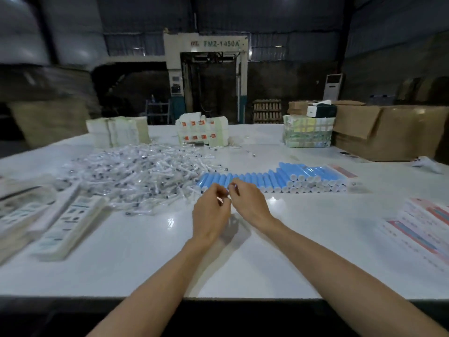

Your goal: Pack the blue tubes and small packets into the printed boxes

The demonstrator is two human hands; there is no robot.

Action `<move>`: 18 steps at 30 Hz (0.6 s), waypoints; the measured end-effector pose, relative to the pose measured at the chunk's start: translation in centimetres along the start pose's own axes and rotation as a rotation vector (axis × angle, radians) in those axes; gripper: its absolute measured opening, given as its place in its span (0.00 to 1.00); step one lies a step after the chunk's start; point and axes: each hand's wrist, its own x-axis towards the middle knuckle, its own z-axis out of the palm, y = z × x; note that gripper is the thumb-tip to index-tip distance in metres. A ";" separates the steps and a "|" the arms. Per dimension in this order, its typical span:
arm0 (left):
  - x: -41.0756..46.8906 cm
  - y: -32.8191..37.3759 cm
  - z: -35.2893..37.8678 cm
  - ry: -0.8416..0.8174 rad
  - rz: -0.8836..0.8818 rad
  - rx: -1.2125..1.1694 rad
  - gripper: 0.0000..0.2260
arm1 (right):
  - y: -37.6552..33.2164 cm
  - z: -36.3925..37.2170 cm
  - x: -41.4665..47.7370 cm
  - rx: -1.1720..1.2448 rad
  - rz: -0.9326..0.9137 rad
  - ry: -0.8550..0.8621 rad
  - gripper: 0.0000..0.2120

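Blue tubes (291, 178) with white caps lie in a long stacked row across the middle right of the white table (145, 263). A big heap of small clear packets (141, 171) spreads to their left. Printed boxes (70, 224), white and lying flat, sit at the left edge. More flat printed boxes (422, 229), pink and blue, lie at the right edge. My left hand (210, 212) and my right hand (247, 203) meet above the table just in front of the tubes' left end. Both pinch a small pale item between their fingertips, seemingly one packet; it is blurred.
Bundles of folded cartons stand along the far edge: a white stack (116, 132), a stack with red marks (201, 132) and a yellow-green stack (307, 132). Brown cardboard boxes (388, 132) occupy the far right corner. A large machine stands beyond the table.
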 end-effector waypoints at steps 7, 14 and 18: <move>2.1 -4.4 -9.7 -0.021 -0.007 0.700 0.17 | 3.5 4.1 0.2 0.307 0.074 -0.019 0.09; 3.4 -11.4 -20.4 0.079 -0.431 1.179 0.35 | 3.8 3.5 0.3 0.439 0.124 -0.050 0.13; 2.7 -14.1 -22.4 0.012 -0.469 1.255 0.34 | 3.5 3.3 0.3 0.447 0.123 -0.072 0.12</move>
